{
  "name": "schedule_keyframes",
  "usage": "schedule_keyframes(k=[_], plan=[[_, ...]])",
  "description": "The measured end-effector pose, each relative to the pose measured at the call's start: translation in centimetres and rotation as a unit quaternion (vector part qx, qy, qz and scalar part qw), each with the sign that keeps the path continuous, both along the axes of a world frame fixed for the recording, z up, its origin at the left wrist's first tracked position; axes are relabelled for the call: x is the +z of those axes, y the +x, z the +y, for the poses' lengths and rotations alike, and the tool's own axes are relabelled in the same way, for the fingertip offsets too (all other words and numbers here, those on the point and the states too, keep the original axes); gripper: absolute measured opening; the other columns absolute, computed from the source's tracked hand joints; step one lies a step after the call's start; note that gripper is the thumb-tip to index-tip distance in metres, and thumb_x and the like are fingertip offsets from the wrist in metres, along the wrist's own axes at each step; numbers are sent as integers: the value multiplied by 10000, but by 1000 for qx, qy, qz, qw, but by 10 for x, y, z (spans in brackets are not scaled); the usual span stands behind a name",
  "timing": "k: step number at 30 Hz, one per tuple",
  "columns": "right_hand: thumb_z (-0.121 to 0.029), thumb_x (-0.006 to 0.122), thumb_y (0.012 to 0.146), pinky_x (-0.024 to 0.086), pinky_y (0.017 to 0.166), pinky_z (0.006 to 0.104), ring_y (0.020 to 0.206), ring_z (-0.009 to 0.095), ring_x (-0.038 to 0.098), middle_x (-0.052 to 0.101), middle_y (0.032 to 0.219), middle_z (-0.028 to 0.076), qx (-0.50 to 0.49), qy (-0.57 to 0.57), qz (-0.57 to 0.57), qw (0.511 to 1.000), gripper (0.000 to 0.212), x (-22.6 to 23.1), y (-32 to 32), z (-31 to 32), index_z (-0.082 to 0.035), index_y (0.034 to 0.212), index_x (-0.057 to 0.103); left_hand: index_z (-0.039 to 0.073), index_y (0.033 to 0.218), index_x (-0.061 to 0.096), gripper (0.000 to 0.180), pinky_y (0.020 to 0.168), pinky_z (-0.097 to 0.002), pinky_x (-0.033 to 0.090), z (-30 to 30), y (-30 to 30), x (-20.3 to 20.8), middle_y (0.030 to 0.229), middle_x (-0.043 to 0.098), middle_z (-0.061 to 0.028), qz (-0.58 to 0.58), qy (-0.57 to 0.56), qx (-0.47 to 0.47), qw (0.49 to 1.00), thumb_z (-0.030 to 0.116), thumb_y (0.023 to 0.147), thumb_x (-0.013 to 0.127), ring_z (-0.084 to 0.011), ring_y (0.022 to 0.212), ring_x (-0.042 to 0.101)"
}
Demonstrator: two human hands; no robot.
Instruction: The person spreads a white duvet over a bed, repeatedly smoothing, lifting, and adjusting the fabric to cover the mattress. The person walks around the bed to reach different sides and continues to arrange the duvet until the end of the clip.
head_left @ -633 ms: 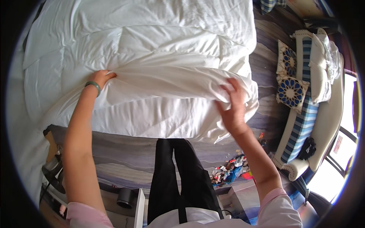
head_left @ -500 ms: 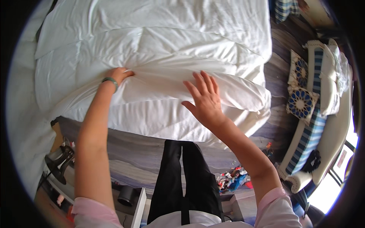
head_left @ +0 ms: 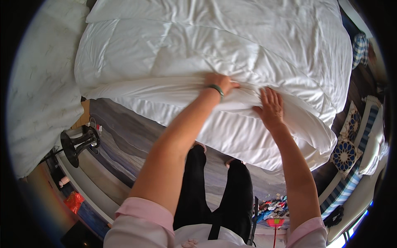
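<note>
White duvet (head_left: 198,45) lies spread across the bed in front of the person, wrinkled, with a long raised fold along its near side. Left hand (head_left: 220,84), green bangle (head_left: 216,89) at the wrist, rests at this fold, thumb side toward the right hand; fingertips partly hidden, so cannot tell whether fabric is pinched. Right hand (head_left: 271,109) lies just beside it on the same fold, palm down, fingers extended and spread slightly, gripping nothing. Carpet (head_left: 113,124), grey with wavy bands, runs below the near edge. At right: cushion (head_left: 345,155) with blue medallion, beside cream sofa (head_left: 362,206). Multicoloured litter pile (head_left: 273,208) sits near the right forearm.
</note>
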State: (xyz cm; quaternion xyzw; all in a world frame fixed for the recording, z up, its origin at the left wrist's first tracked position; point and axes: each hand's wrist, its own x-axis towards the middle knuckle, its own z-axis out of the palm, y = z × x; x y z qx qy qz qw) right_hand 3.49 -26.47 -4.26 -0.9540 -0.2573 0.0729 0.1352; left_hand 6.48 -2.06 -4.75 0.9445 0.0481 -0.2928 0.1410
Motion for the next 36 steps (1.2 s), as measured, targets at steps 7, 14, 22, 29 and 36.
schedule_keyframes(k=[7, 14, 22, 29, 36], plan=[[-323, 728, 733, 235, 1130, 465, 1342, 302, 342, 381, 1438, 122, 32, -124, -4, 992, 836, -11, 1, -1, -75, 1429, 337, 141, 1283, 518, 690, 1063, -516, 300, 64, -84, 19, 1397, 435, -133, -315, -80, -122, 938, 478, 720, 734, -335, 1338, 348], [-267, 743, 742, 220, 1141, 436, 1375, 281, 291, 313, 1481, 118, 37, -203, 47, 977, 902, 7, 4, 14, -53, 1466, 248, 200, 1267, 532, 610, 1053, -527, 297, 314, -178, 10, 1365, 476, -100, -361, 117, -32, 925, 131, 686, 705, -302, 1296, 414], [-278, 718, 776, 225, 1136, 448, 1370, 311, 297, 332, 1466, 160, 61, -215, 69, 972, 869, 12, 14, 18, -17, 1457, 246, 90, 1004, 658, 438, 892, -416, 455, 388, -102, 29, 900, 683, -124, -91, -1, -14, 996, 494, 848, 586, -304, 935, 642], [-194, 747, 759, 191, 1140, 457, 1398, 366, 240, 271, 1502, 202, -29, -144, 114, 983, 902, 19, 7, 17, -2, 1465, 220, 98, 1025, 699, 645, 888, -425, 467, 386, -60, 34, 1034, 679, -158, 67, 5, 19, 998, 670, 851, 457, -333, 1008, 627], [-238, 776, 725, 204, 1124, 534, 1378, 391, 264, 306, 1489, 179, 106, 92, 168, 976, 844, 79, -57, 286, -20, 1413, 339, 124, 1107, 686, 688, 930, -419, 447, 388, -48, 31, 1124, 661, -146, 144, 19, 34, 989, 711, 822, 467, -323, 1070, 608]])
